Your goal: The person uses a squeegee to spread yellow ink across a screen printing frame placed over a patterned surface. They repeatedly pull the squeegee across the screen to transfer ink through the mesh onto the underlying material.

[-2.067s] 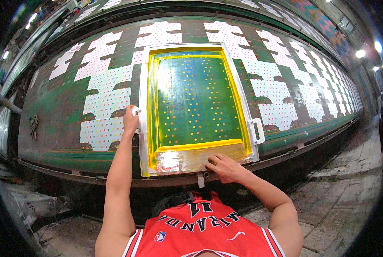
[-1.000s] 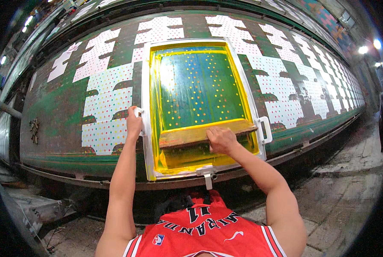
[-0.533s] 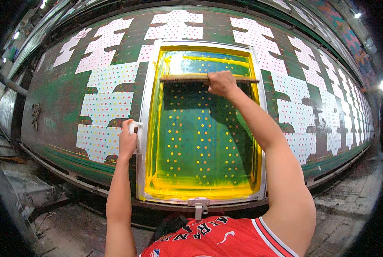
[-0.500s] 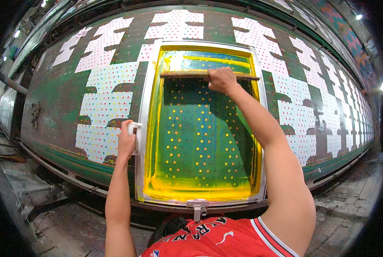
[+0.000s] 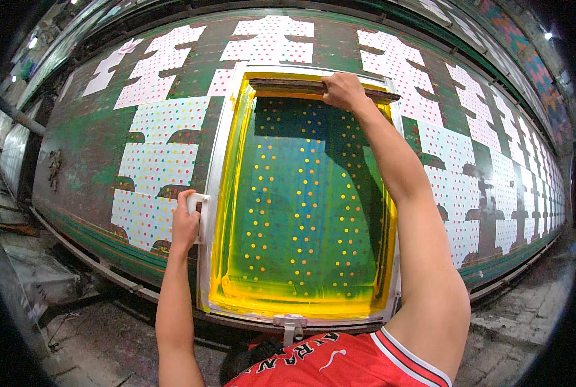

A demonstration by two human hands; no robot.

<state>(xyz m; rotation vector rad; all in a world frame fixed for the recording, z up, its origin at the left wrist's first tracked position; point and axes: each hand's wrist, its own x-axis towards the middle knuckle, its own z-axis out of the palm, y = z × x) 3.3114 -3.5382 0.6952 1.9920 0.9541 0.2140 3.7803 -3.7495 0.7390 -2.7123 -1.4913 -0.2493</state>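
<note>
A screen-printing frame (image 5: 206, 271) with pale metal edges lies on the long green table in front of me. Its green mesh (image 5: 304, 226) shows rows of small yellow and orange dots, and yellow ink (image 5: 288, 304) is smeared along the inner borders, thickest at the near end. My right hand (image 5: 344, 90) grips a long dark squeegee (image 5: 286, 88), which spans the frame near its far end, tilted slightly down to the right. On the frame's left side, my left hand (image 5: 186, 219) is closed around a white handle (image 5: 199, 201).
White cut fabric pieces with coloured dots (image 5: 159, 164) lie left of the frame; more dotted pieces (image 5: 452, 187) run off to the right and along the far side. A metal bracket (image 5: 290, 327) sits at the frame's near edge. A pipe (image 5: 22, 117) crosses the far left.
My right hand has pushed the squeegee farther away, to the far end of the frame. The squeegee has tipped, showing its broad dark side. My left hand remains on the handle.
</note>
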